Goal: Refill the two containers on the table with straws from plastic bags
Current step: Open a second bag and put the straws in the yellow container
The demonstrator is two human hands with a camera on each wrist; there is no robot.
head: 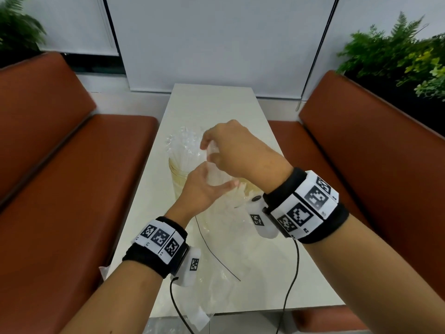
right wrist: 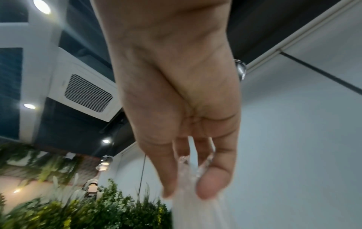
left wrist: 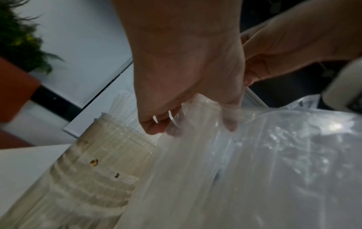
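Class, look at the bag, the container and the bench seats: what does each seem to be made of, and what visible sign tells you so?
Bag: thin clear plastic film, glossy; it crinkles and glints under the left hand.
Container: clear rigid plastic, probably; ribbed wall you can see through, yellowish tint.
Bench seats: brown leather or vinyl, likely; smooth padded surface with soft sheen.
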